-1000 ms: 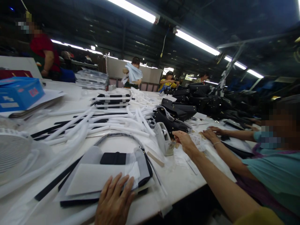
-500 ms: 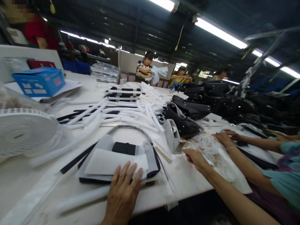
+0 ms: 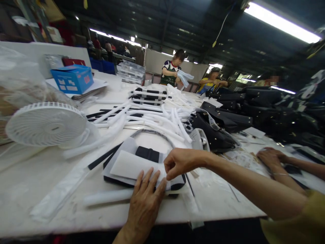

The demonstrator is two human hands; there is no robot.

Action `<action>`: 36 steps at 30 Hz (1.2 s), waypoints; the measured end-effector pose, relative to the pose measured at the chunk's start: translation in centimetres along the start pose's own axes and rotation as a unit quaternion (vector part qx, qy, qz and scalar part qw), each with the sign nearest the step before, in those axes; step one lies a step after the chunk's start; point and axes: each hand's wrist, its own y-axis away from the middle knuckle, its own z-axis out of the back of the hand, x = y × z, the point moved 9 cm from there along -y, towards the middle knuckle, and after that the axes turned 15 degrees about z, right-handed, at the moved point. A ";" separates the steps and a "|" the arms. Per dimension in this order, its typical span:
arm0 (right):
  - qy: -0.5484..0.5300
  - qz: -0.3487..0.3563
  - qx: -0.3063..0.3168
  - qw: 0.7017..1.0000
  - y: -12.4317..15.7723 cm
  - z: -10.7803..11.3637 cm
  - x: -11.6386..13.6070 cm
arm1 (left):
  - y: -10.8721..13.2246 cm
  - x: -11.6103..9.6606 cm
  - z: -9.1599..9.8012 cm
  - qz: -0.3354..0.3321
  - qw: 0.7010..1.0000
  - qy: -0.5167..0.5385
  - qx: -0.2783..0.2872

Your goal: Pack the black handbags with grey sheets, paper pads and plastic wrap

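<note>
A black handbag [image 3: 119,180] lies flat on the white table in front of me, its curved handle [image 3: 154,131] pointing away. Translucent wrapping and a folded white foam sheet [image 3: 129,166] cover most of it. My left hand [image 3: 146,203] rests on the sheet's near edge with fingers stretched and spread. Over the bag's right side is my right hand [image 3: 176,163], its fingers curled together; whatever they may hold is hidden. A grey tape dispenser [image 3: 200,139] stands just beyond my right forearm, partly covered by it.
White padded tubes [image 3: 152,123] spread behind the bag. A white fan [image 3: 48,125] and a blue box [image 3: 73,79] stand left. Black bags [image 3: 254,105] pile up at right. A co-worker's hands [image 3: 271,157] are at the right; other people stand across the table.
My right hand has moved left from beside the tape dispenser to over the bag. My left hand stays on the sheet. The view has turned somewhat left.
</note>
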 end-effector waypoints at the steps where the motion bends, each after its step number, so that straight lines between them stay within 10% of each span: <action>1: 0.040 -0.006 0.034 0.999 -1.3 -0.2 -0.1 | 0.0 0.0 0.0 0.000 1.000 -0.002 -0.001; 10: 0.201 -0.054 0.242 0.948 -6.8 -1.9 -1.6 | 0.4 0.2 -0.4 -0.003 1.000 -0.012 0.024; 17: 0.236 0.001 0.204 0.950 -8.2 -2.0 -1.8 | 0.7 0.6 -0.7 0.010 0.999 0.008 0.045; 23: 0.447 0.156 0.199 0.858 -9.0 -2.7 -0.5 | 0.5 0.5 -0.6 0.008 0.999 0.013 0.037; 28: 0.478 0.132 0.108 0.862 -7.9 0.8 -2.9 | 0.5 0.5 -0.9 0.005 0.999 0.005 0.037; 32: 0.432 0.057 -0.106 0.894 -4.8 4.9 -4.2 | 0.7 0.6 -0.8 -0.007 1.000 -0.001 0.012; 36: 0.303 0.071 -0.226 0.923 -2.1 3.5 -5.5 | 0.7 0.6 -1.0 -0.009 1.000 -0.007 0.014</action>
